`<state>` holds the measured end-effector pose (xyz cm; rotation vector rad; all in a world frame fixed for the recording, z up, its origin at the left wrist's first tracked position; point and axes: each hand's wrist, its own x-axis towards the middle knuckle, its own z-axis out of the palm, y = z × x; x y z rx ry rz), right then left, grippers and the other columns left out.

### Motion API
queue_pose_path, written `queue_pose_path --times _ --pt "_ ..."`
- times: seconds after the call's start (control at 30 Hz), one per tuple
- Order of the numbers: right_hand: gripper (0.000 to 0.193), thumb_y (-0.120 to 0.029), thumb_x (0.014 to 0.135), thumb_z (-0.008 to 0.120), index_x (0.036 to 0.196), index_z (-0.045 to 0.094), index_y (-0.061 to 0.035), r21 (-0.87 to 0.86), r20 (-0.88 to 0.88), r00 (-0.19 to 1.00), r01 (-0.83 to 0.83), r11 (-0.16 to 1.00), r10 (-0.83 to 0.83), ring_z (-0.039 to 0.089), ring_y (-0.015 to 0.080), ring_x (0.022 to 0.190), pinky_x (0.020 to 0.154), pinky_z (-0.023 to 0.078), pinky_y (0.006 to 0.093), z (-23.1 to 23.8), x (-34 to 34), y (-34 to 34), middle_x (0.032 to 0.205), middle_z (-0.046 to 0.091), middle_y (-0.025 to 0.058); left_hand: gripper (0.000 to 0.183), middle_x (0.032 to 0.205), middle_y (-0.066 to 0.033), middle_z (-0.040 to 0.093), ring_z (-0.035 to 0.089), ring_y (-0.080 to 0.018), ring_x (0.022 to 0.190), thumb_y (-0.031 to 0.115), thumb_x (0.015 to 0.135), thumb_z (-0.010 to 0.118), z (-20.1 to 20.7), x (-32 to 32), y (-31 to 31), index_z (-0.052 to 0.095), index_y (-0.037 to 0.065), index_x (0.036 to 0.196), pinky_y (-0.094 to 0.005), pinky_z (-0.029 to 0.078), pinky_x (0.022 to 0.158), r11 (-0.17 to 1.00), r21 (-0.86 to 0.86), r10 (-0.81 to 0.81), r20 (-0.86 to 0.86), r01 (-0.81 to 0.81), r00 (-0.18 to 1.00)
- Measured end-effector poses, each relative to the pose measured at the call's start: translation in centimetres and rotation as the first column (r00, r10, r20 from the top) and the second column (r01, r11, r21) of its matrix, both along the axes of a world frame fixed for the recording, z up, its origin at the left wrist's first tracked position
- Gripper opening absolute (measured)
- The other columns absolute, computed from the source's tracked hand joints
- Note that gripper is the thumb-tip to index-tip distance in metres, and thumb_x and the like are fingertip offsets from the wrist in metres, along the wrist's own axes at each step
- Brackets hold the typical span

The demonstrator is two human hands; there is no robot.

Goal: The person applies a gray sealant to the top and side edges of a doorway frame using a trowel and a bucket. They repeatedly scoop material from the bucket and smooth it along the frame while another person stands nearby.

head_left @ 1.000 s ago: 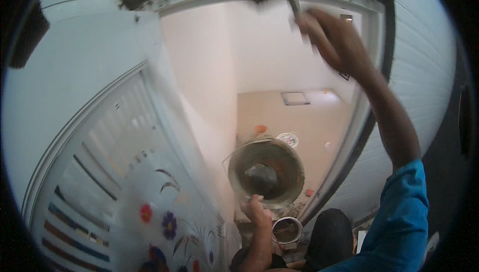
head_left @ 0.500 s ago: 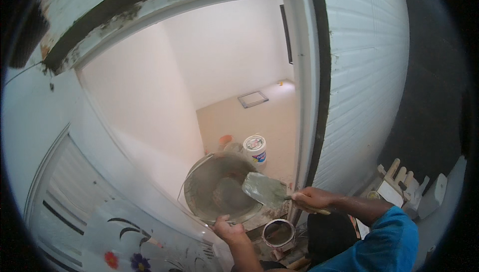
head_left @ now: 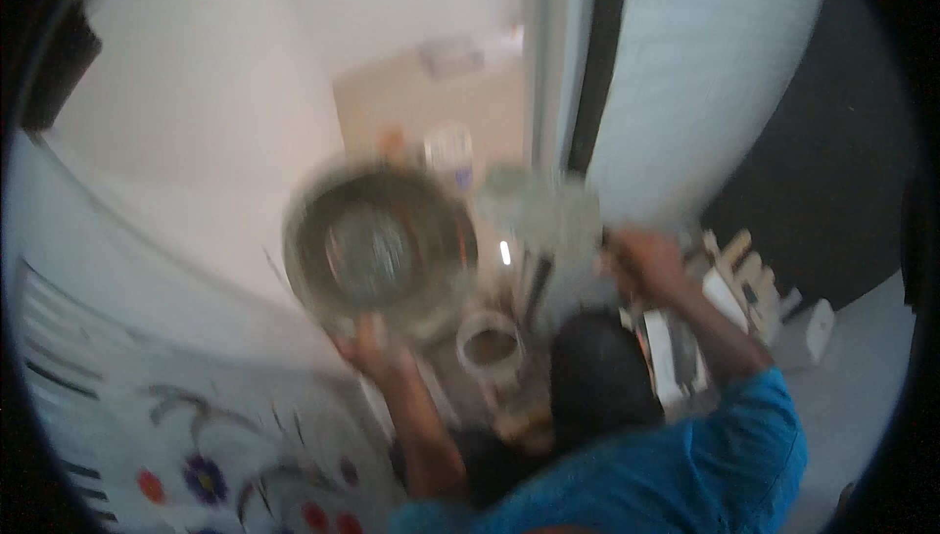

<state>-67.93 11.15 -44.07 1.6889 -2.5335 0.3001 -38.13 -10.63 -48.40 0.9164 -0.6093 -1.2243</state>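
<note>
My left hand (head_left: 377,346) grips the near rim of a round grey bucket (head_left: 436,231), thumb over the edge. The bucket is tilted so its mouth faces me, and wet grey-green stuff like mortar lies at its bottom. In my right hand (head_left: 641,262) is the handle of a trowel (head_left: 540,209). Its broad flat blade points left, beside the bucket's right rim and apart from it, and looks coated with the same grey-green paste. Motion blurs both hands and the blade.
A doorway frame (head_left: 548,54) rises beyond the trowel. Behind the bucket a white tub (head_left: 448,150) stands on the beige floor. A smaller open pail (head_left: 490,346) sits close to my knees. A white panel with painted flowers (head_left: 206,475) is at lower left; pale wooden pieces (head_left: 749,265) lie at right.
My view has tipped downward and shifted right. The trowel has moved from over the bucket's right edge to outside it on the right. The left hand keeps its hold on the rim.
</note>
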Motion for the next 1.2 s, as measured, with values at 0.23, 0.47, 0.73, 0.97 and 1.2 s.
queue_pose_path --times 0.23,0.47,0.73,0.97,1.2 --pt "0.040 -0.031 0.096 0.060 0.132 0.055 -0.0153 0.022 0.024 0.978 -0.208 0.978 0.207 0.066 0.0383 0.094 0.081 0.053 0.0509 4.4 -1.3 -2.1 0.105 0.060 0.0150 0.062 0.123 -0.0126 0.060 0.059 -0.0230 0.113 -0.013 0.073 0.054 3.2 -0.6 2.2 0.047 -0.005 0.133 -0.0369 0.047 0.103 0.970 -0.219 -0.100 0.025 0.103 0.995" --pt "0.036 -0.033 0.096 0.061 0.124 0.057 -0.0104 0.179 0.259 0.910 -0.374 0.910 0.323 0.066 0.0407 0.094 0.079 0.054 0.0515 3.5 1.7 -3.6 0.102 0.063 0.0181 0.062 0.122 -0.0138 0.061 0.062 -0.0238 0.110 -0.016 0.070 0.054 2.6 -3.8 3.6 0.047 -0.006 0.131 -0.0360 0.050 0.099 0.937 -0.348 0.040 0.033 -0.026 0.999" --pt "0.027 -0.022 0.094 0.059 0.113 0.060 -0.0033 -0.046 0.034 0.950 -0.307 0.950 0.309 0.069 0.0412 0.092 0.075 0.058 0.0504 4.2 6.1 -10.5 0.104 0.066 0.0212 0.065 0.123 -0.0160 0.062 0.065 -0.0258 0.108 -0.016 0.067 0.057 0.8 -3.9 4.3 0.049 -0.005 0.130 -0.0370 0.055 0.092 0.915 -0.403 0.004 0.017 0.003 1.000" --pt "0.045 -0.028 0.094 0.063 0.128 0.056 -0.0002 0.200 0.383 0.874 -0.396 0.896 0.300 0.068 0.0418 0.090 0.074 0.055 0.0522 3.5 9.1 -12.9 0.094 0.068 0.0280 0.072 0.125 -0.0171 0.061 0.066 -0.0277 0.103 -0.017 0.067 0.057 0.5 -3.8 3.8 0.044 -0.002 0.136 -0.0387 0.061 0.083 0.898 -0.437 -0.080 -0.068 0.042 0.994" --pt "0.044 -0.033 0.098 0.060 0.123 0.061 0.0029 -0.059 0.694 0.635 -0.420 0.906 0.340 0.067 0.0455 0.093 0.081 0.052 0.0514 3.2 10.6 -13.6 0.092 0.068 0.0288 0.082 0.130 -0.0136 0.058 0.062 -0.0277 0.111 -0.017 0.065 0.053 0.6 -4.0 3.5 0.041 0.005 0.142 -0.0400 0.057 0.094 0.940 -0.332 -0.112 -0.066 0.084 0.992"
